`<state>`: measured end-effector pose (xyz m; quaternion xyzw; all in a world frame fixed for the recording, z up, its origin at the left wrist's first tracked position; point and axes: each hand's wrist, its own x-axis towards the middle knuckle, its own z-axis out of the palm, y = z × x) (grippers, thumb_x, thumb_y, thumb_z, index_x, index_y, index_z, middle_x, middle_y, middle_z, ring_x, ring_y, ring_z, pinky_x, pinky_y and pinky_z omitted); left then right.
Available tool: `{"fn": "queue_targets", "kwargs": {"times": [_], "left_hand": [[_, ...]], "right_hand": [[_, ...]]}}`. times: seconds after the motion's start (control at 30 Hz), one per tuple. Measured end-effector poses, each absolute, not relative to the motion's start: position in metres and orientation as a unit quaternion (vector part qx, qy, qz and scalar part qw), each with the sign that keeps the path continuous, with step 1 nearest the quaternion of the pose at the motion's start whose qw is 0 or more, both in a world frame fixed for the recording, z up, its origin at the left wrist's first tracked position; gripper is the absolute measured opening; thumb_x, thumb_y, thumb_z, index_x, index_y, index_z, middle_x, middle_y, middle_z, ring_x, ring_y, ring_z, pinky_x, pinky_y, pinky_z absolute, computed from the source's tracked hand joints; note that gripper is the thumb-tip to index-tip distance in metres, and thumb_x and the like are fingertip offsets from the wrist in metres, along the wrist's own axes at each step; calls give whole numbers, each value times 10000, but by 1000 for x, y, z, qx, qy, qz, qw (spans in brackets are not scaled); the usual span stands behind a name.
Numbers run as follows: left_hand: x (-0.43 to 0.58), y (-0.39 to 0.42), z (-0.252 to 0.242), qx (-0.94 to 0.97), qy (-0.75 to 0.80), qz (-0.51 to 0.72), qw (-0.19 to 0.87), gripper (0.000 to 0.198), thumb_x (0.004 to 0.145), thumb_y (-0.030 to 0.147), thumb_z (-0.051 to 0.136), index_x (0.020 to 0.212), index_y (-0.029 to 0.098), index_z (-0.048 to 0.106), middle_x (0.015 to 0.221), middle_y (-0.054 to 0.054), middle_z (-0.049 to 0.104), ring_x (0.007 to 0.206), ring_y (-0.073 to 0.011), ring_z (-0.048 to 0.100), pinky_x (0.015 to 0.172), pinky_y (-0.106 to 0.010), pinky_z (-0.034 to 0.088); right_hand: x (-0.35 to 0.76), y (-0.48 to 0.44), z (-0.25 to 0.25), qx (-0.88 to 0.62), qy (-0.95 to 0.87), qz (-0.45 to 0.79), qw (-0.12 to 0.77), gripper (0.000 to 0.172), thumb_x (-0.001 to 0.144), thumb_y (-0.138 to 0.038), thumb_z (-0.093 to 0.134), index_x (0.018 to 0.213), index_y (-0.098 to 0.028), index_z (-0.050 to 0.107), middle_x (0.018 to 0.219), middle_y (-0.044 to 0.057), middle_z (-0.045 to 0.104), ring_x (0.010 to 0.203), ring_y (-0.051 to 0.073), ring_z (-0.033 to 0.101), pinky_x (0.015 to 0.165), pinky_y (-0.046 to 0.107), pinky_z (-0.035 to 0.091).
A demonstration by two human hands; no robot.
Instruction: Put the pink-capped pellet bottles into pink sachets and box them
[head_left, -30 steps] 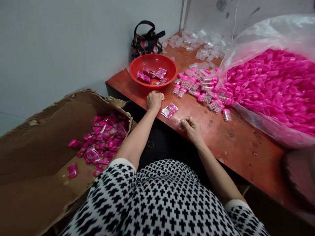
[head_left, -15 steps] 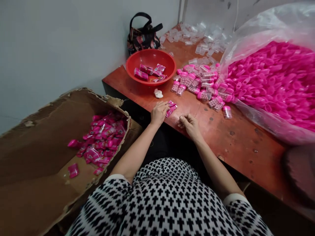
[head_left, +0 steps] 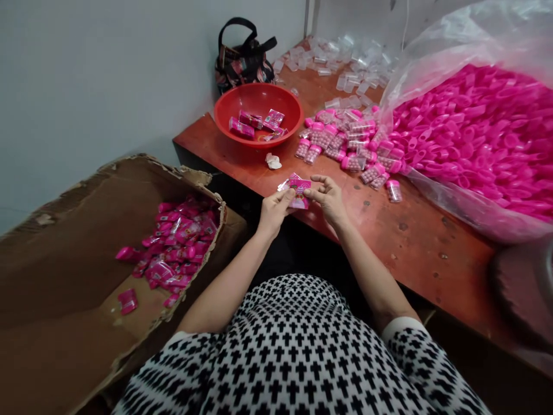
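My left hand (head_left: 273,210) and my right hand (head_left: 329,199) meet above the near edge of the red-brown table (head_left: 415,242). Both pinch a small pink printed packet (head_left: 297,190) between thumb and fingers, one hand at each side of it. Just beyond the packet a small white crumpled scrap (head_left: 273,161) lies on the table. A red plastic bowl (head_left: 258,115) holding a few pink packets stands farther back. To its right lies a heap of small clear bottles with pink caps (head_left: 345,147).
An open cardboard box (head_left: 86,242) at my left holds many pink packets (head_left: 177,242). A large clear bag of pink caps (head_left: 475,127) fills the table's right. Empty clear bottles (head_left: 341,63) and a dark handbag (head_left: 242,57) sit at the back by the wall.
My left hand left the white scrap on the table, drew back to the pink packet and lifted it. My right hand opened from a fist and took the packet's other side.
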<state>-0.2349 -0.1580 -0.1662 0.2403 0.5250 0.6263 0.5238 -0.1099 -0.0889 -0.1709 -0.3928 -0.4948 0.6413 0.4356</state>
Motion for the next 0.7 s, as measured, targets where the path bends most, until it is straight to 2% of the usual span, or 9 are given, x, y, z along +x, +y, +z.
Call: {"fn": "queue_targets", "kwargs": {"times": [0.07, 0.13, 0.27, 0.43, 0.57, 0.7], "left_hand": [[-241, -161, -167, 219, 501, 614, 569, 332, 606, 406, 774, 763, 121, 705, 731, -58, 694, 692, -168, 664, 712, -325, 554], [-249, -164, -169, 206, 505, 618, 566, 306, 576, 360, 796, 724, 112, 695, 693, -47, 681, 624, -136, 644, 650, -287, 551], [-259, -170, -172, 173, 530, 633, 536, 277, 584, 326, 785, 730, 107, 699, 691, -55, 682, 601, -119, 633, 613, -262, 537], [-261, -168, -169, 147, 535, 656, 512, 269, 541, 302, 803, 675, 105, 680, 642, -37, 662, 560, -107, 613, 578, -243, 520], [-257, -163, -169, 118, 527, 669, 511, 316, 484, 302, 834, 628, 104, 633, 610, -19, 638, 539, -104, 606, 549, -232, 516], [-258, -161, -171, 81, 521, 680, 509, 352, 473, 308, 843, 627, 110, 596, 606, -11, 629, 516, -99, 595, 513, -224, 515]], "right_hand": [[-112, -88, -168, -391, -506, 645, 419, 458, 572, -271, 780, 943, -195, 522, 541, -103, 546, 500, 82, 522, 537, 218, 423], [-118, -87, -167, -387, -517, 642, 413, 443, 560, -263, 783, 914, -191, 528, 520, -110, 526, 479, 75, 497, 513, 210, 395], [-134, -89, -167, -370, -533, 653, 390, 407, 571, -276, 770, 887, -184, 530, 530, -100, 542, 486, 74, 497, 516, 212, 395], [-141, -91, -166, -343, -564, 660, 359, 342, 646, -336, 720, 896, -181, 545, 643, -51, 626, 520, 72, 520, 510, 209, 387], [-140, -90, -162, -361, -562, 634, 388, 341, 623, -277, 724, 893, -185, 537, 596, -65, 605, 500, 78, 516, 519, 219, 403], [-143, -83, -163, -383, -588, 604, 377, 285, 634, -269, 691, 859, -181, 540, 586, -61, 575, 505, 93, 517, 522, 232, 412]]}}
